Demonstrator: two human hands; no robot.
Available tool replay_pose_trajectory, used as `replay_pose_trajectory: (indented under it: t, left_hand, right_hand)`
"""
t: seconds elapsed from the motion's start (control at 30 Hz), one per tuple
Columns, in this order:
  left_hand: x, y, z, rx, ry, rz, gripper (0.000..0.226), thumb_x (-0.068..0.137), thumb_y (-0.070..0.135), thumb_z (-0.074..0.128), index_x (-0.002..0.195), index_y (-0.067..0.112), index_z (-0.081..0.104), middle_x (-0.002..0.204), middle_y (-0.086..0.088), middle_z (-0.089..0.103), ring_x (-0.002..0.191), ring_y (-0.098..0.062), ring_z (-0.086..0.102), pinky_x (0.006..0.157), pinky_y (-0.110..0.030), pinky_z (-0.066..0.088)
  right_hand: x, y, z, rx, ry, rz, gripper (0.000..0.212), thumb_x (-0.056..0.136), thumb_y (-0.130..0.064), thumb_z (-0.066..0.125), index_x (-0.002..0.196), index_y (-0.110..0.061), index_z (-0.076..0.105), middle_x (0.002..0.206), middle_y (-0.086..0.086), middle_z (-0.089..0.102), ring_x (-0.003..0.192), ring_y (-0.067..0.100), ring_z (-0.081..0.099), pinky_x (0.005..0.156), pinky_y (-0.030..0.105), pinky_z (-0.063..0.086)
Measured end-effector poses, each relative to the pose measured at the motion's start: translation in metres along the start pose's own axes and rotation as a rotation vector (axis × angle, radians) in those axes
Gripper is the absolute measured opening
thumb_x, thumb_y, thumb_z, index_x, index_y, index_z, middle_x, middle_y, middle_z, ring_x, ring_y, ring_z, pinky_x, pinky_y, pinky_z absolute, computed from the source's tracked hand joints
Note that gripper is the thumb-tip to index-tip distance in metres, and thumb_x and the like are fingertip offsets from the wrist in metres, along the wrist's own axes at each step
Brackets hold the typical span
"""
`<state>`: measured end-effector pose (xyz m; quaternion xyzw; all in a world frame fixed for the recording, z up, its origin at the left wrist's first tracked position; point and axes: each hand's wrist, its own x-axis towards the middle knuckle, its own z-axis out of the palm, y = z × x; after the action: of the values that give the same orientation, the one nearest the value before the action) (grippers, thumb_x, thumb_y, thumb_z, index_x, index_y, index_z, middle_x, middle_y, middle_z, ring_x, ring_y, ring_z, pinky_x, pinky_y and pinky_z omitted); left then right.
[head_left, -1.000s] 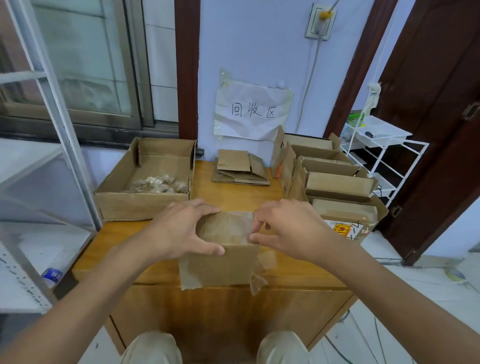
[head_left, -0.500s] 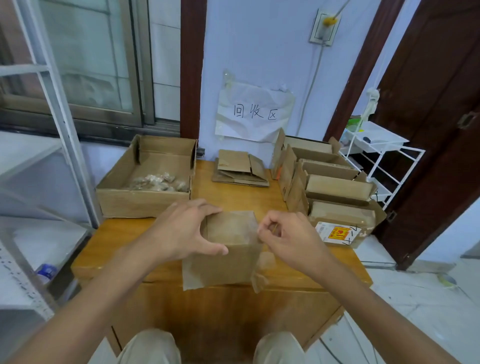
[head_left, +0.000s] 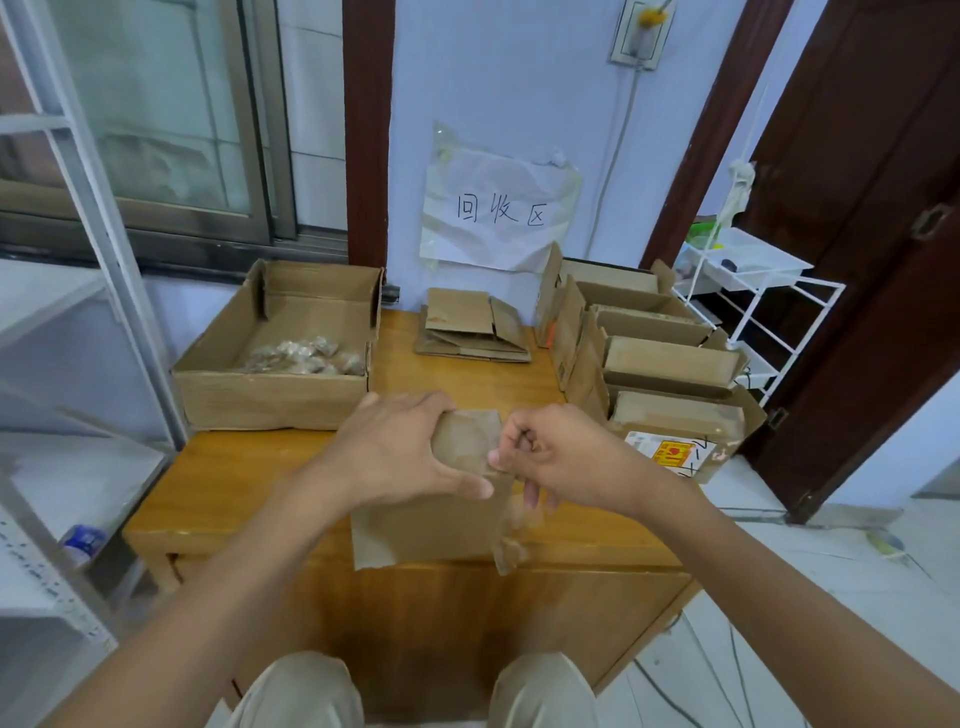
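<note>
Head view: peel slowly, drawing the clear tape (head_left: 513, 527) low along the seam and bracing against the tug. Arched over the small cardboard box (head_left: 431, 525), left hand (head_left: 395, 452), grip clamped on its top, thumb across the front. Just right of that grip, right hand (head_left: 563, 457), fingers curled, pinching the tape's edge. Box beneath both grips, at the near edge of the bench (head_left: 234, 483).

Person in beige trousers (head_left: 304, 693), arms bare
Left hand (head_left: 397, 454), right hand (head_left: 569, 460) and both forearms (head_left: 218, 587) are showing bare; pale, smooth cloth is covering the knees.
</note>
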<state>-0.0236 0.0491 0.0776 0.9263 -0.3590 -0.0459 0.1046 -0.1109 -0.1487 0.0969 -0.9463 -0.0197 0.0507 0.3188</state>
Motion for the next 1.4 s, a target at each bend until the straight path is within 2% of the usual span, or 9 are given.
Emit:
replay_pose_trajectory:
  t: [0.13, 0.43, 0.57, 0.7, 0.77, 0.9, 1.03, 1.23, 1.4]
  left_hand:
    - [-0.003, 0.000, 0.004, -0.021, 0.021, -0.002, 0.114, 0.060, 0.099, 0.052, 0.150, 0.031, 0.038, 0.144, 0.009, 0.052, 0.128, -0.013, 0.046, 0.107, -0.038, 0.032]
    - [0.000, 0.002, 0.004, -0.031, 0.025, -0.016, 0.107, 0.061, 0.097, 0.055, 0.144, 0.031, 0.042, 0.131, 0.011, 0.056, 0.118, -0.012, 0.046, 0.104, -0.038, 0.033]
    - [0.000, 0.000, 0.004, -0.054, 0.021, -0.011, 0.110, 0.057, 0.101, 0.050, 0.143, 0.031, 0.042, 0.132, 0.012, 0.056, 0.118, -0.011, 0.047, 0.104, -0.038, 0.033]
    - [-0.003, 0.003, 0.002, -0.073, 0.028, -0.026, 0.103, 0.063, 0.094, 0.059, 0.143, 0.030, 0.042, 0.128, 0.012, 0.054, 0.106, -0.009, 0.039, 0.104, -0.037, 0.032]
    - [-0.003, 0.004, 0.001, -0.066, 0.037, -0.023, 0.101, 0.064, 0.094, 0.059, 0.141, 0.031, 0.043, 0.119, 0.015, 0.050, 0.103, -0.008, 0.038, 0.103, -0.037, 0.032]
    - [-0.003, 0.003, 0.003, -0.074, 0.039, -0.023, 0.099, 0.064, 0.094, 0.059, 0.139, 0.032, 0.043, 0.115, 0.016, 0.048, 0.102, -0.009, 0.039, 0.102, -0.037, 0.033]
    - [-0.003, 0.003, 0.003, -0.063, 0.041, -0.022, 0.102, 0.064, 0.094, 0.058, 0.142, 0.031, 0.043, 0.111, 0.016, 0.045, 0.102, -0.010, 0.039, 0.101, -0.037, 0.033]
    - [-0.005, 0.004, 0.002, -0.074, 0.025, -0.022, 0.107, 0.061, 0.096, 0.055, 0.143, 0.029, 0.042, 0.128, 0.011, 0.054, 0.110, -0.010, 0.044, 0.104, -0.037, 0.032]
    - [-0.003, 0.003, 0.003, -0.085, 0.037, -0.029, 0.105, 0.062, 0.097, 0.057, 0.142, 0.031, 0.043, 0.132, 0.012, 0.054, 0.110, -0.010, 0.043, 0.105, -0.038, 0.032]
  right_hand:
    - [-0.002, -0.001, 0.000, -0.248, 0.092, -0.064, 0.022, 0.101, -0.036, 0.065, 0.080, -0.029, 0.060, 0.064, -0.004, 0.070, 0.060, 0.005, 0.069, 0.063, 0.032, 0.054]
    - [-0.003, -0.022, 0.004, -1.232, 0.136, -0.315, 0.025, 0.108, -0.038, 0.043, 0.095, -0.018, 0.049, 0.060, -0.004, 0.035, 0.046, 0.019, 0.029, 0.045, 0.030, 0.021]
    - [0.009, -0.025, -0.007, -0.967, -0.035, -0.250, 0.024, 0.105, -0.033, 0.041, 0.087, -0.020, 0.050, 0.066, -0.004, 0.044, 0.056, 0.025, 0.046, 0.050, 0.035, 0.030]
    - [-0.001, 0.016, 0.018, 0.233, 0.103, -0.034, 0.034, 0.107, -0.017, 0.048, 0.073, -0.017, 0.048, 0.056, 0.000, 0.050, 0.055, 0.027, 0.068, 0.051, 0.036, 0.041]
    - [-0.007, 0.025, 0.049, 0.548, 0.293, -0.011, 0.039, 0.110, -0.016, 0.043, 0.072, -0.021, 0.047, 0.054, 0.001, 0.049, 0.049, 0.029, 0.063, 0.048, 0.036, 0.039]
    - [-0.006, 0.022, 0.067, 0.196, 0.534, -0.155, 0.039, 0.111, -0.033, 0.041, 0.072, -0.025, 0.042, 0.054, -0.003, 0.049, 0.045, 0.015, 0.057, 0.045, 0.035, 0.037]
    - [0.005, 0.004, 0.020, -0.395, 0.190, -0.049, 0.057, 0.099, -0.070, 0.046, 0.067, -0.023, 0.040, 0.058, -0.006, 0.049, 0.056, 0.014, 0.057, 0.055, 0.035, 0.041]
    - [0.027, 0.000, -0.024, -0.034, -0.327, 0.014, 0.042, 0.108, -0.038, 0.056, 0.075, -0.013, 0.048, 0.058, 0.000, 0.050, 0.054, 0.019, 0.068, 0.044, 0.022, 0.037]
    - [0.014, 0.032, 0.005, 0.419, -0.097, -0.024, 0.037, 0.109, -0.023, 0.055, 0.075, -0.008, 0.051, 0.057, 0.006, 0.050, 0.050, 0.020, 0.061, 0.048, 0.027, 0.037]
